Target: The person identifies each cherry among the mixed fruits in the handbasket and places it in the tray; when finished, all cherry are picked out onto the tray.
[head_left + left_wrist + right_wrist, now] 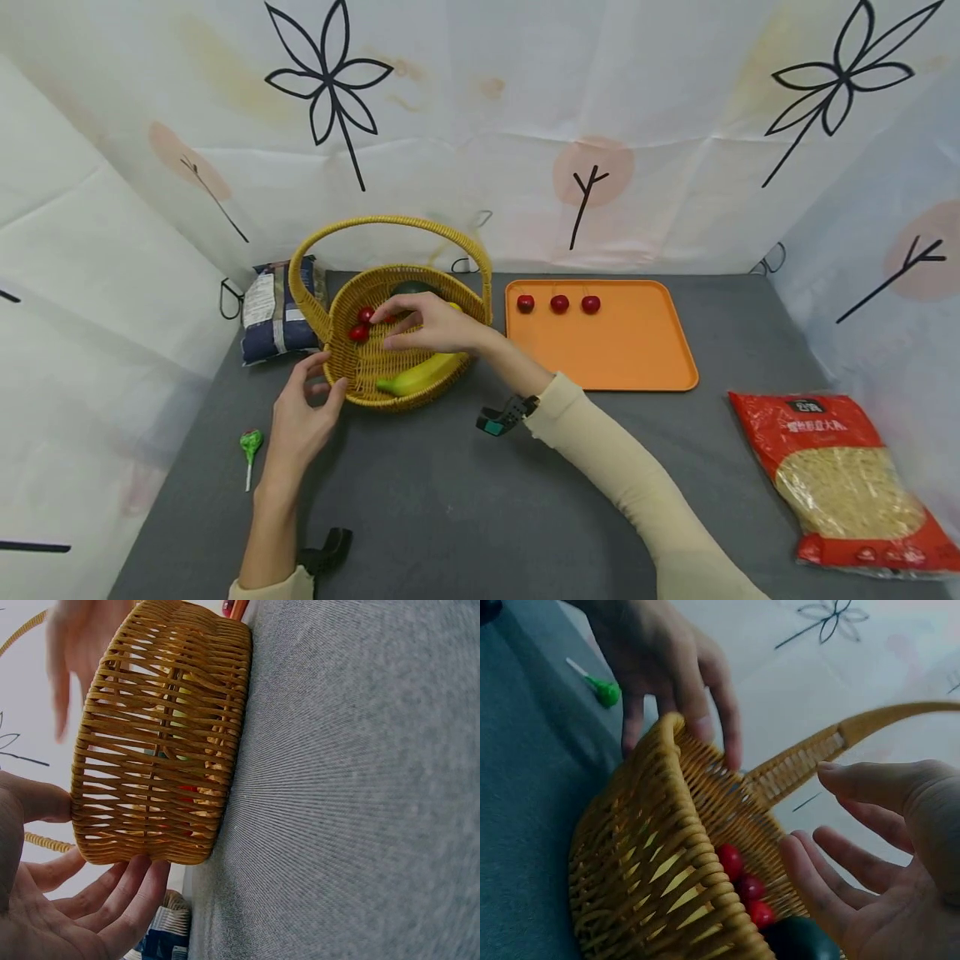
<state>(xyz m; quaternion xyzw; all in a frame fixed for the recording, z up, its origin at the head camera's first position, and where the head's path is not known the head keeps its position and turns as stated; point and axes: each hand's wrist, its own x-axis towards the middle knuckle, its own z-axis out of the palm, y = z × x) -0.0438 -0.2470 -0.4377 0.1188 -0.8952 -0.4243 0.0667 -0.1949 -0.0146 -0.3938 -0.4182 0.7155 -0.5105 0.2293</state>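
Observation:
A yellow wicker basket (393, 403) with a tall arched handle holds a banana (420, 377), a dark green rounded item (802, 939) and red cherries (358, 333). My left hand (303, 417) is at the basket's near left side; in the left wrist view its fingers touch the outer weave and the thumb reaches the rim, all spread rather than curled round it. Above the basket's opening hovers my right hand (431, 325), fingers loosely bent, thumb apart from them. Nothing shows between those fingers in the right wrist view, where the cherries lie lower down against the inside wall.
Right of the basket lies an orange tray (615, 350) with three cherries (559, 304) in a row. A dark blue packet (273, 312) sits behind left, a green lollipop (251, 446) at the left. A red pasta bag (847, 483) lies at the right. Patterned cloth surrounds the grey table.

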